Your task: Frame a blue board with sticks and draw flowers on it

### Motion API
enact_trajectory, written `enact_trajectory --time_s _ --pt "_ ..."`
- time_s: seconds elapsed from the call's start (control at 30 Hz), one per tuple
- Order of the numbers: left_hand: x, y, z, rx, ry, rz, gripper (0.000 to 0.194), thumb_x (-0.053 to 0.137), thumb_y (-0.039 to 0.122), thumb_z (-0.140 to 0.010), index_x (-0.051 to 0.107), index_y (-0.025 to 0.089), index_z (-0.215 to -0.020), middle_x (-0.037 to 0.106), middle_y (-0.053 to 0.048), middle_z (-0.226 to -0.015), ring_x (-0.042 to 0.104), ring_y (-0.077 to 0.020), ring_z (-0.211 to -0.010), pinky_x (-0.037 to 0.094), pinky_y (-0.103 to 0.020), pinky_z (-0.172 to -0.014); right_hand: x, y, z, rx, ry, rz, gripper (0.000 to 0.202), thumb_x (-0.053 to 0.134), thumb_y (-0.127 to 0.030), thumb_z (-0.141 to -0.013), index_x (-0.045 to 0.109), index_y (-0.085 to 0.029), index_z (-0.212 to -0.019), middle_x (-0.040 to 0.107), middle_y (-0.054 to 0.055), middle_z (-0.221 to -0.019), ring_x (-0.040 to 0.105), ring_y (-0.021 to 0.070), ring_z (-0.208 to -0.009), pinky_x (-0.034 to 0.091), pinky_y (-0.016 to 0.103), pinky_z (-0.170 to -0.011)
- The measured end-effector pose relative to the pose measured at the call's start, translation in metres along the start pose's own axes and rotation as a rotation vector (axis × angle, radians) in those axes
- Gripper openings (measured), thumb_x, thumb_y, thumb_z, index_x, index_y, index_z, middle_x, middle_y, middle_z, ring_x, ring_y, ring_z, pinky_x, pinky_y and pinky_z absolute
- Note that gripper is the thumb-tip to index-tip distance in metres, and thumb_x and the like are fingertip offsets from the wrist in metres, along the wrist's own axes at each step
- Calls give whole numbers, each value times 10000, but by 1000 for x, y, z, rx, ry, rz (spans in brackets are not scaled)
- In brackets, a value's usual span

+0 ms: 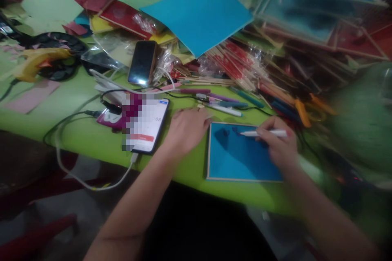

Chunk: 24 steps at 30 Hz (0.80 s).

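Observation:
A blue sheet with pale wooden edging (239, 159) lies flat near the table's front edge. My right hand (280, 142) grips a white marker (252, 133) over it, the tip at dark marks near the sheet's top. My left hand (188, 128) rests palm down on the green table just left of the sheet, holding nothing, its fingers slightly blurred. Left of that hand is a lit phone (151, 124) with a white cable plugged in.
Behind lie loose pens (228, 110), thin sticks (226, 61), a dark phone (142, 63) and a large blue sheet (199, 16). A yellow glue gun (39, 61) sits left, orange-handled scissors (303, 113) right. Cables cross the green table (101, 142).

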<state>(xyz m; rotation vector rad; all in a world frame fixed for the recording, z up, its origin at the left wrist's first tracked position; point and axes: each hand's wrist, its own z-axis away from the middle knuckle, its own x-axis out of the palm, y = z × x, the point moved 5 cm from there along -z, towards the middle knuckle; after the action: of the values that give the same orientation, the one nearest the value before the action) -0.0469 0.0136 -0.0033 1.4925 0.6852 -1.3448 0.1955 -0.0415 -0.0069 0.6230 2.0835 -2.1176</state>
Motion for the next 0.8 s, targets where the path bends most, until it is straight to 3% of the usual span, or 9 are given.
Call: enact_trajectory --time_s 0.17,0.8 --pt "-2 1 0 -3 2 -2 249 499 305 -1067 695 188 -967 756 -99 -924 724 -267 -814 563 -445 -873 -3 -1 -2 3 53 12 142 708 -260 -793 622 -241 -682 634 -28 -587 582 158 -584 453 291 -585" --pt "0 0 -1 -6 -13 0 262 482 293 -1067 702 195 -962 762 -99 -942 728 -265 -844 546 -425 -881 -3 -1 -3 1 51 0 130 719 -268 -786 632 -247 -692 637 -28 -595 590 166 -594 458 301 -594"
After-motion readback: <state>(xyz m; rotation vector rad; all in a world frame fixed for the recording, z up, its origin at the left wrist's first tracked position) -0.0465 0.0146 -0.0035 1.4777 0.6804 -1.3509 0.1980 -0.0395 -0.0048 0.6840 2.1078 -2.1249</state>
